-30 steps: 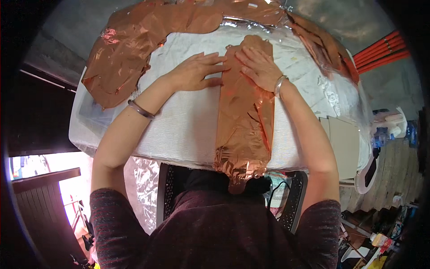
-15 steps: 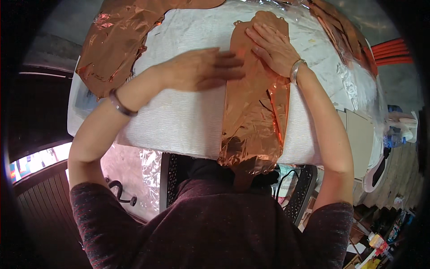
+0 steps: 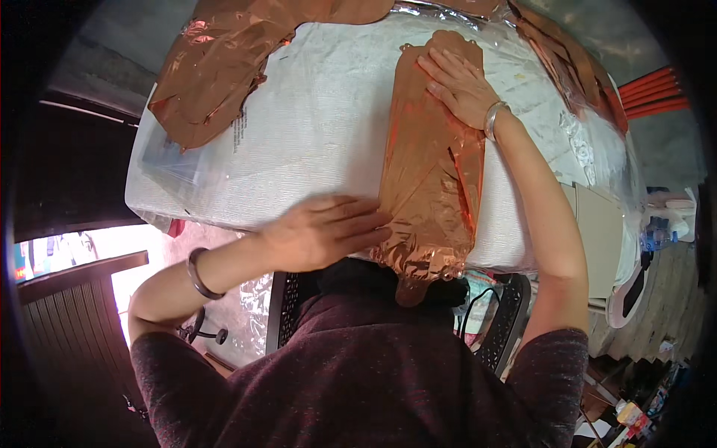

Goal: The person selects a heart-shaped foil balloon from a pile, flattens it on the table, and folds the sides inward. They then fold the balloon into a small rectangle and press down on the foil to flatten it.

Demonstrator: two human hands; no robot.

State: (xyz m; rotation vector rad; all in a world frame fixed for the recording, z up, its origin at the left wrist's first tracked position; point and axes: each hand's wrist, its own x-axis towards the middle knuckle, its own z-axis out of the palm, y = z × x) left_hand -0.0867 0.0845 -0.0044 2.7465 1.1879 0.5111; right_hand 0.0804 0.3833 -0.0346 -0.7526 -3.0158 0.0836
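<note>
A flat, copper-coloured foil balloon (image 3: 427, 168) lies lengthwise on the white-covered table. Its upper part is fairly smooth, while the lower end is crinkled and hangs over the near edge toward my lap. My right hand (image 3: 464, 89) rests flat on its far end, fingers spread. Beside the lower left edge of the balloon is my left hand (image 3: 325, 231), fingers stretched toward the foil and the tips at its border. Whether those fingertips press on it, I cannot tell. Neither hand grips anything.
More copper foil pieces (image 3: 209, 82) lie at the far left, and others (image 3: 571, 63) sit under clear plastic at the far right. A clear plastic sheet (image 3: 175, 168) is on the left of the white table cover (image 3: 314, 119). A black perforated chair (image 3: 508, 321) stands below.
My left hand has moved down along the left side of the foil balloon, from its upper part to near its lower end. My right hand stays on the far end.
</note>
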